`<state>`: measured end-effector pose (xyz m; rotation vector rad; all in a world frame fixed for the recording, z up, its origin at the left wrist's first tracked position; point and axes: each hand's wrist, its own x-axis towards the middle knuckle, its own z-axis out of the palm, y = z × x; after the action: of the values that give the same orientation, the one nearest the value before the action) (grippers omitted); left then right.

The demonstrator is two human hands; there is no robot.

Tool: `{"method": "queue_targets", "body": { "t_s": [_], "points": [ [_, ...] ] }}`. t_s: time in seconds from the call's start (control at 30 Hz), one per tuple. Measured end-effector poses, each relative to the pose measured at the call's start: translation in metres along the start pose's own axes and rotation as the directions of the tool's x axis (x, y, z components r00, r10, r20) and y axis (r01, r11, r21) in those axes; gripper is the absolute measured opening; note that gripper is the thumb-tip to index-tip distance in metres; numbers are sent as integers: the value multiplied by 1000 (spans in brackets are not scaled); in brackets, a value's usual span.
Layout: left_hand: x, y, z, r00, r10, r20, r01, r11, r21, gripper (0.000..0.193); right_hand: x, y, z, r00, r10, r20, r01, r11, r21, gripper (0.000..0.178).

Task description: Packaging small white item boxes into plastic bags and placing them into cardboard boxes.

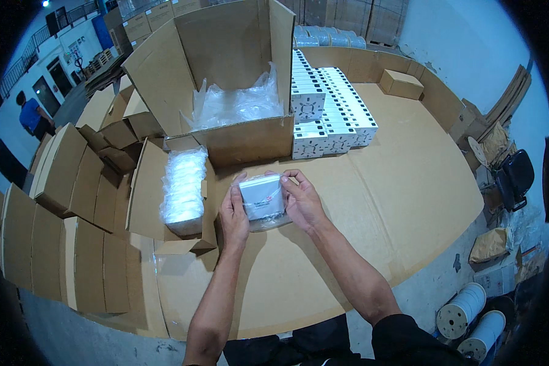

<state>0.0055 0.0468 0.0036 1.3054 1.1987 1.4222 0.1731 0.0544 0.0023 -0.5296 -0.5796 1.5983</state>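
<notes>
Between my two hands I hold a flat, square white packet in a clear plastic bag (262, 200). My left hand (234, 213) grips its left edge, and my right hand (301, 200) pinches its upper right corner. Just left of my left hand, an open cardboard carton (145, 204) holds a row of similar plastic-wrapped white items (185, 189). Behind my hands stands a larger open cardboard box (250, 143) with crumpled clear plastic bags (241, 105) inside.
Stacks of white patterned boxes (338, 119) stand at the back, right of the large box. Several folded cardboard cartons (85, 262) line the left side. A small brown box (401, 84) sits far right on the cardboard-covered table (402, 195). A person (34, 114) is at the far left.
</notes>
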Motion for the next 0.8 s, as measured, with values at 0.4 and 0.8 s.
{"method": "queue_targets", "body": {
  "t_s": [0.4,0.8],
  "points": [
    [-1,10,-2,995,99,17,-96,985,-142,49,-5,-12,9,985,-118,127,119,993,-4,11],
    [4,-3,-7,987,55,150,-19,971,-237,44,-6,-19,7,995,-27,100,74,860,-505,50]
  ]
}}
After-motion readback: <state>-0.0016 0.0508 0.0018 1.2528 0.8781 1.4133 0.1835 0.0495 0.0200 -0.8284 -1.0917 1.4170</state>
